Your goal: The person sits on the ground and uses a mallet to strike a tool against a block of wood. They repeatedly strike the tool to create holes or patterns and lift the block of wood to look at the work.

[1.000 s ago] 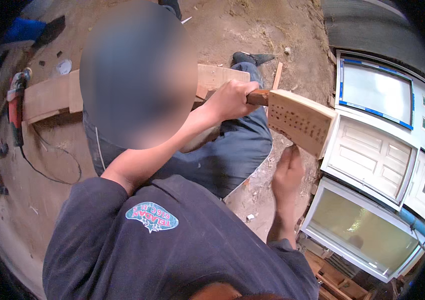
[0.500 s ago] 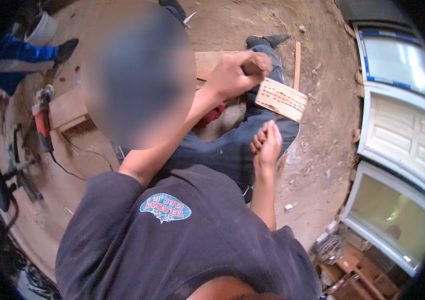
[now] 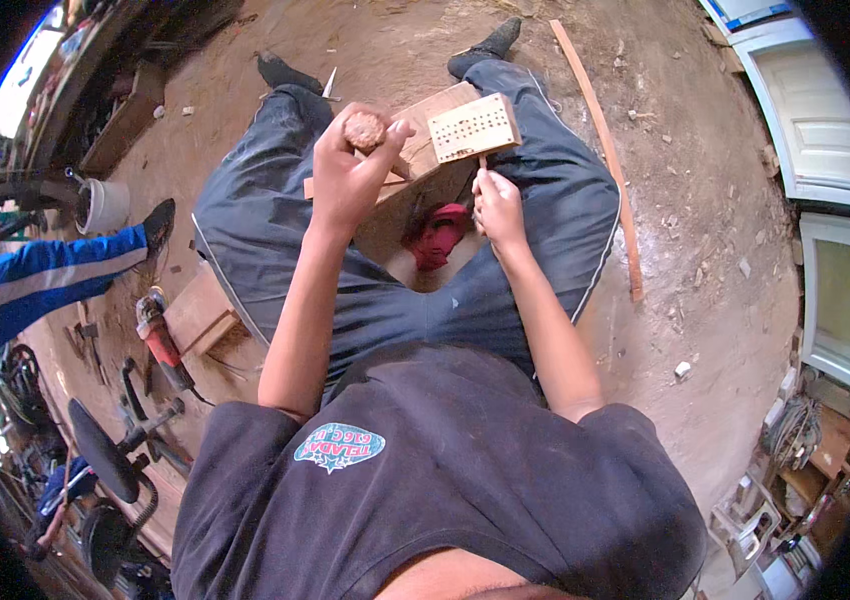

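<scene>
My left hand (image 3: 342,185) is raised in front of me, its fingers wrapped round a thick brown rod (image 3: 365,130) whose rough, round end points up. To its right, my right hand (image 3: 499,210) is closed on a thin stick (image 3: 483,162) that meets the near edge of a pale wooden block (image 3: 475,128). Rows of small dark holes cross the block's face. Whether the stick is fixed to the block, I cannot tell. Behind the block, a flat board (image 3: 425,108) lies between my spread legs. The rod and the block are apart.
A red cloth-like thing (image 3: 437,237) lies between my thighs. An angle grinder (image 3: 162,342) rests by a wooden block (image 3: 203,308) at left, near another person's blue-trousered leg (image 3: 65,265) and a white bucket (image 3: 105,207). A long wooden strip (image 3: 607,165) lies right of my leg; panelled frames (image 3: 815,110) stand beyond.
The view has swung, bringing both my legs into sight. A large blurred shape at left is gone. My left hand has turned, showing the rod's end, and the block's holed face has turned too.
</scene>
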The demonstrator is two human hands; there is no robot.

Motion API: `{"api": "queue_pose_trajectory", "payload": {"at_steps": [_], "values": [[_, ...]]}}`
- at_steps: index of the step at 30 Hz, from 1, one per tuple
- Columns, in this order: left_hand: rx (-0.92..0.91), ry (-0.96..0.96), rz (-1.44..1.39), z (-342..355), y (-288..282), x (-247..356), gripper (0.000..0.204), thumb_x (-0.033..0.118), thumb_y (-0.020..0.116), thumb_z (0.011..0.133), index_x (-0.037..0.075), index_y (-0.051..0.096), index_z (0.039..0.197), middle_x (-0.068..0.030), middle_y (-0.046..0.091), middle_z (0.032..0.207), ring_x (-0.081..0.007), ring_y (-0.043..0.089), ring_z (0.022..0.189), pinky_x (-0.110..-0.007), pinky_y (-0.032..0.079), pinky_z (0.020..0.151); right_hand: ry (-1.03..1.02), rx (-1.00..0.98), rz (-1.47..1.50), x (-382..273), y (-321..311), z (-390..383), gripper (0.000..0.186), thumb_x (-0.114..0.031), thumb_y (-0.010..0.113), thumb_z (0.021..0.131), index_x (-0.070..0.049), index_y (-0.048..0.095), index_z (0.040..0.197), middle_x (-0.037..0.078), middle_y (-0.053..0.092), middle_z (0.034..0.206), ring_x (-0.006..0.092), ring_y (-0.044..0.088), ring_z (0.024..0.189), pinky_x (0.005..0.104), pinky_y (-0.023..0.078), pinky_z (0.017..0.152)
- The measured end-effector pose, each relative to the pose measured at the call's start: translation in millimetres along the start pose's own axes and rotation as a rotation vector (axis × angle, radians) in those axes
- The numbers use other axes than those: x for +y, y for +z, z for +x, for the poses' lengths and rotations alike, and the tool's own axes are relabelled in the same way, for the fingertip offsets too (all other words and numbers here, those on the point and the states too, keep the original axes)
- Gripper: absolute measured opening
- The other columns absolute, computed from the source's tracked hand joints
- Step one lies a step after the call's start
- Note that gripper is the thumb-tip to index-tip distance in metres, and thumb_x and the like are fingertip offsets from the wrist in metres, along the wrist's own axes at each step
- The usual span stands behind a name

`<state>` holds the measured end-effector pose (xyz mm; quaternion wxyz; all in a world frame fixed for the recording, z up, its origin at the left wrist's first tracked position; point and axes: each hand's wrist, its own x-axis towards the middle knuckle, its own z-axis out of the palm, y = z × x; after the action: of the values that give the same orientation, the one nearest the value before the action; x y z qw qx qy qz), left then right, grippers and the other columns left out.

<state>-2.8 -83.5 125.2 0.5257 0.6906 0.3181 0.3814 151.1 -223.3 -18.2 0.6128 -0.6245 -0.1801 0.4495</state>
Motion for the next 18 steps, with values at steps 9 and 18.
{"api": "queue_pose_trajectory", "payload": {"at_steps": [9,18], "values": [[-0.033,-0.059,-0.069,-15,-14,12,0.009,0.010,0.060,0.096,0.001,0.058,0.096,-0.0119,0.071,0.098,-0.0150,0.066,0.084,-0.029,0.053,0.078,-0.020,0.061,-0.041,38,-10,19,0.037,-0.037,0.045,0.104,-0.014,0.045,0.074,-0.007,0.035,0.050,0.0038,0.030,0.034,0.0231,0.023,0.031],[0.095,0.110,0.061,-32,-3,2,0.008,0.003,0.056,0.094,-0.001,0.052,0.088,-0.0123,0.066,0.080,-0.0195,0.066,0.078,-0.037,0.055,0.083,-0.096,0.082,-0.111,28,-8,16,0.041,-0.030,0.046,0.103,-0.008,0.048,0.069,-0.004,0.041,0.060,0.0059,0.037,0.054,0.0280,0.032,0.049]]}}
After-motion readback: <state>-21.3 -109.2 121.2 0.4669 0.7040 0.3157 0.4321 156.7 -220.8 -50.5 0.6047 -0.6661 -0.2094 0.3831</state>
